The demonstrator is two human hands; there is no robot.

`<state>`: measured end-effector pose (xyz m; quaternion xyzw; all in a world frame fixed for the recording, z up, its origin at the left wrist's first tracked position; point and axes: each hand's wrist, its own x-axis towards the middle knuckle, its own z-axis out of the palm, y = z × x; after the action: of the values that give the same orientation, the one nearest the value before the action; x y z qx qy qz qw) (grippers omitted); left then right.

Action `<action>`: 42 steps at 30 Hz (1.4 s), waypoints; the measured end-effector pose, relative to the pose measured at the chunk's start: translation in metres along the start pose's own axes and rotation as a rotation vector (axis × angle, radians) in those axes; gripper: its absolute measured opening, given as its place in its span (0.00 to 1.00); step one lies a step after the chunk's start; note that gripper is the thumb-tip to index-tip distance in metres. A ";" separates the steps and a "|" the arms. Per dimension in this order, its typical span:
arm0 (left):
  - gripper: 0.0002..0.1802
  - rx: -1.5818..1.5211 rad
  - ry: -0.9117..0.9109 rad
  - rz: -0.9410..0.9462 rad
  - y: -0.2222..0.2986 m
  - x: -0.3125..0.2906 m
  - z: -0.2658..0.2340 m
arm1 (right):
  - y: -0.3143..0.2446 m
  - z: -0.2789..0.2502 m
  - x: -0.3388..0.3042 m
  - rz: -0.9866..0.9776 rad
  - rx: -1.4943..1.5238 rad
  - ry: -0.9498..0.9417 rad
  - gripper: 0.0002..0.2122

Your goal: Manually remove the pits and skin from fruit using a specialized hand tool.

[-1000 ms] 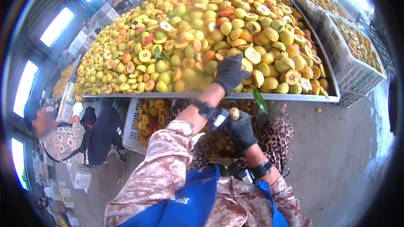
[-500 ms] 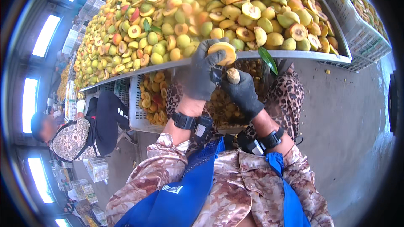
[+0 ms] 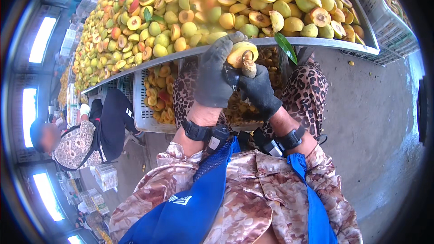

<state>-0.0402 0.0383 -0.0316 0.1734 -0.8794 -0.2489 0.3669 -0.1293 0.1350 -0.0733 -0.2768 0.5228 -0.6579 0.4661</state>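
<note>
My left hand (image 3: 214, 73), in a dark grey glove, is closed around a yellow peach half (image 3: 242, 53) just in front of the metal tray's near edge. My right hand (image 3: 260, 91), gloved alike, grips a pitting tool (image 3: 249, 69) by its pale, stubby handle. The tool's thin curved metal loop lies against the cut face of the fruit. Whether the loop has gone into the flesh, I cannot tell. Both hands are close together, above a crate (image 3: 141, 101) of peach halves between my knees.
A large metal tray (image 3: 325, 43) heaped with halved peaches spans the far side. A green leaf (image 3: 285, 49) hangs over its rim. White plastic crates (image 3: 384, 40) of fruit stand at the right. On the left, another person (image 3: 81, 140) sits low beside the tray.
My right hand has brought the tool's loop up to the peach half, from just below it. The fruit has tilted in my left hand, and the whole view has shifted slightly.
</note>
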 end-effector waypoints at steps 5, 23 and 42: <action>0.12 0.015 0.053 0.140 0.007 0.008 0.001 | 0.006 0.001 0.000 -0.087 0.011 0.088 0.11; 0.14 -0.513 0.124 -0.329 0.019 0.003 0.008 | 0.017 0.004 0.003 -0.101 0.003 -0.051 0.10; 0.22 -0.794 0.055 -0.431 0.051 -0.001 -0.013 | 0.012 0.001 -0.012 -0.050 -0.045 -0.107 0.11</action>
<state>-0.0364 0.0760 0.0048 0.2050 -0.6496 -0.6329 0.3682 -0.1198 0.1453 -0.0829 -0.3351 0.5047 -0.6416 0.4704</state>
